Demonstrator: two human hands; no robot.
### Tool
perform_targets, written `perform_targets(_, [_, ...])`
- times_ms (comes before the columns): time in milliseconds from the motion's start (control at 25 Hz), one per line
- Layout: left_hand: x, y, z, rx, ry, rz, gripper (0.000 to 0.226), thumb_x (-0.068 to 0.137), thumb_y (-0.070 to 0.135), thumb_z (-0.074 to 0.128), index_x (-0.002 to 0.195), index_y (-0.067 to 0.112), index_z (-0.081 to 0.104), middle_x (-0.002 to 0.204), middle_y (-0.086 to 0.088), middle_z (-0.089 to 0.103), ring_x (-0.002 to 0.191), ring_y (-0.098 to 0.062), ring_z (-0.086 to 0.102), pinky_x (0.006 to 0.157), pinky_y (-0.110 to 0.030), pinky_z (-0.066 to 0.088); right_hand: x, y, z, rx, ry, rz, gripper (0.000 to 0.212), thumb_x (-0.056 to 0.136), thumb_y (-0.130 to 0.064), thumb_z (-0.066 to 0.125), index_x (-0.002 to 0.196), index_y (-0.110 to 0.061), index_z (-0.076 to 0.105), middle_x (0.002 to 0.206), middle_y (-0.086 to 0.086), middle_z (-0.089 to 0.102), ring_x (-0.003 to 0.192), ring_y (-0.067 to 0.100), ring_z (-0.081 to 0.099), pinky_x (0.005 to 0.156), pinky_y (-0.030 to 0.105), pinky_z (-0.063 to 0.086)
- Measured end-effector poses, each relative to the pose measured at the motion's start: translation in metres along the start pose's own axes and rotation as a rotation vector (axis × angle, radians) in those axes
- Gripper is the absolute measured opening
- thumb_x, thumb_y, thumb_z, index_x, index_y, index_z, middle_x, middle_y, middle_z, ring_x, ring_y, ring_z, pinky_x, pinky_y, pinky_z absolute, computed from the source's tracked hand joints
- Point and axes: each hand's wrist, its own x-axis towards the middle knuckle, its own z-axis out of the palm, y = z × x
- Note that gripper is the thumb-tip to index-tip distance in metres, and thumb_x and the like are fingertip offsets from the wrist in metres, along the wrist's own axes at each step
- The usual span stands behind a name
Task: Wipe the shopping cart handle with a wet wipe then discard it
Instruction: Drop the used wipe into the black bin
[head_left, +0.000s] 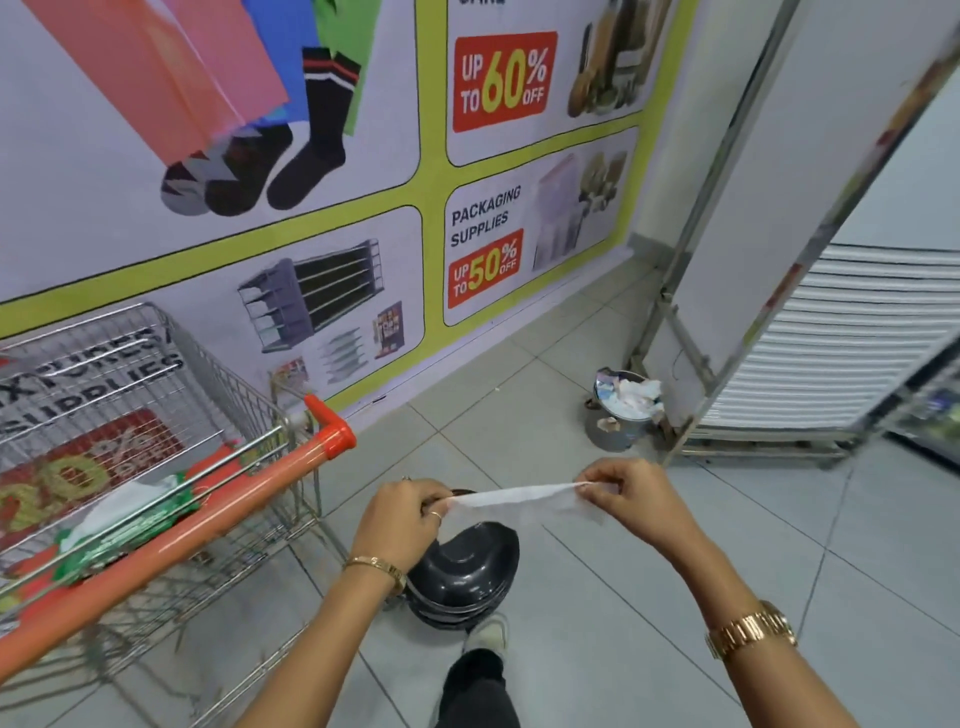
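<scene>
The shopping cart handle (171, 525), an orange bar, runs diagonally from the lower left edge of the frame up to its orange end cap just left of centre. It lies to the left of both hands, so the left hand (402, 519) is the nearer one. Behind the bar, in the wire basket (156, 384), sits a green wet-wipe pack (124, 530) with a white sheet poking out. At lower centre the left hand is closed, pinching one end of the wet wipe (524, 501); the right hand (631, 499) pinches the other end, and the sheet is stretched between them, clear of the handle. Below the hands, on the tiled floor, stands a stack of dark bowls (462, 577) beside a shoe. Right of centre, a small metal bin (618, 421) stuffed with paper stands near the wall, well apart from the hands. Nothing seems to block the sweep left to the bar.
</scene>
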Motion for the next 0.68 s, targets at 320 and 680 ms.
perform_targets(320, [0.060,-0.031,0.035,-0.124,-0.067,-0.211,0.015,0.079,0.004,0.061,0.082,0.010,0.075,0.086,-0.008,0.075,0.077,-0.017,0.064,0.074,-0.022,0.049,0.058,0.031,0.031,-0.004,-0.074,0.068,0.011,0.075,-0.013,0.065,0.079,-0.018,0.074,0.085,0.001,0.068,0.081,0.016,0.061,0.072,0.028,0.047])
perform_targets(680, [0.090,-0.097,0.100,-0.280,-0.097,-0.630,0.020,0.075,-0.004,0.054,0.074,0.002,0.073,0.079,-0.020,0.071,0.064,-0.027,0.060,0.072,-0.035,0.057,0.120,0.046,0.130,-0.224,-0.325,0.284,0.018,0.078,-0.015,0.057,0.091,-0.014,0.070,0.097,0.009,0.071,0.093,0.025,0.063,0.072,0.027,0.046])
